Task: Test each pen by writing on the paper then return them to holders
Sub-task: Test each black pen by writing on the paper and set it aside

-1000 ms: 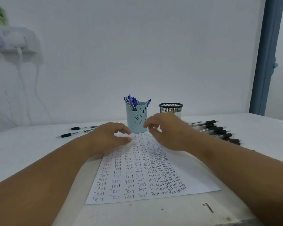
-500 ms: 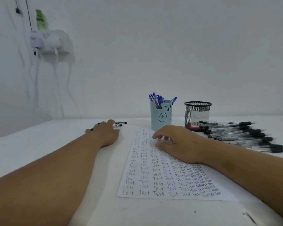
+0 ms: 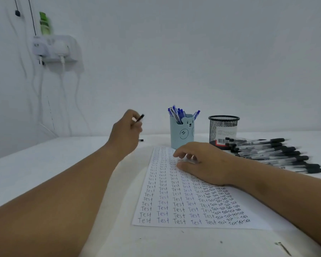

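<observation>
The paper lies flat on the table at lower centre of the frame, its long edge running away from the viewer. Rows of the word "Test" cover most of the sheet, denser toward its right side.

The right hand rests on the upper part of the paper. Its fingers are loosely bent and hold nothing. This placement probably steadies the sheet for writing.

The left hand is raised above the table at centre left of the frame. Its fingers are curled round a black pen, whose dark end projects up and to the right. The grip suits carrying, not writing.

The blue holder, printed with a bear face, stands just beyond the far edge of the paper and contains blue pens. The mesh holder stands to its right; no pens show above its rim. A row of black pens lies on the table at right of the frame, close to the mesh holder. One further pen end shows on the table behind the left hand.

Judgement: the pen held is about to be tested or passed across.
</observation>
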`<state>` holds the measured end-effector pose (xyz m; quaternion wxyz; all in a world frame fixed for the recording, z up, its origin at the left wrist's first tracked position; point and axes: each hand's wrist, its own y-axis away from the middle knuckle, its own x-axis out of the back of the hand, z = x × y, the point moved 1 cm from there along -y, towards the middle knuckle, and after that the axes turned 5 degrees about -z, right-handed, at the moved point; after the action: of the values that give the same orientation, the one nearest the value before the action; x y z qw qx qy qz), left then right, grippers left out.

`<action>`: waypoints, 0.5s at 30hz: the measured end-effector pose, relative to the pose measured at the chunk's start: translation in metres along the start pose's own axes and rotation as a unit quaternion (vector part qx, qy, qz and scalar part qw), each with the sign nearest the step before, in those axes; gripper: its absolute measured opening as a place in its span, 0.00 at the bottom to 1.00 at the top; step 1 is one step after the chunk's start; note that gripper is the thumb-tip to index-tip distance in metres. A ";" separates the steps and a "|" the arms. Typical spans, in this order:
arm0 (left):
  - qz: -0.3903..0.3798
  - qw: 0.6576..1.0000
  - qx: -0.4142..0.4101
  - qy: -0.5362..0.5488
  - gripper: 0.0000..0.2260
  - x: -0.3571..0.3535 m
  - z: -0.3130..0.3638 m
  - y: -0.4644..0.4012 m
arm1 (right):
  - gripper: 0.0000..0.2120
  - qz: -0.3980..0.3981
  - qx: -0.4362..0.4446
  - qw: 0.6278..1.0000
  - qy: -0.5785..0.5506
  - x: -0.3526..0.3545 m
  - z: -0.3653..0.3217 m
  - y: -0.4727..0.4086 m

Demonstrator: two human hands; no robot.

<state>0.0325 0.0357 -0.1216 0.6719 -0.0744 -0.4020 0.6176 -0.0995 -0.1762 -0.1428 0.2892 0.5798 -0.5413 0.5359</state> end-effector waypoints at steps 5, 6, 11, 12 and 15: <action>0.006 0.870 0.112 0.480 0.09 -0.004 0.051 0.009 | 0.14 0.028 -0.010 0.999 -0.027 0.006 0.006 0.001; -0.007 0.822 0.139 0.553 0.11 -0.004 0.054 0.011 | 0.14 0.038 -0.013 0.999 -0.034 0.007 0.008 0.002; -0.038 0.716 0.192 0.670 0.16 -0.015 0.057 0.022 | 0.09 0.106 -0.047 0.987 -0.112 0.011 0.020 0.009; -0.039 0.706 0.197 0.679 0.15 -0.018 0.059 0.023 | 0.08 0.119 -0.052 0.983 -0.127 0.011 0.022 0.010; -0.045 0.703 0.196 0.682 0.12 -0.021 0.065 0.027 | 0.08 0.145 -0.057 0.976 -0.150 0.014 0.024 0.013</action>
<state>-0.0278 -0.0023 -0.1042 0.7889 -0.3241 0.2931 0.4322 -0.1069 -0.2060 -0.1396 0.1563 0.5512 -0.6864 0.4479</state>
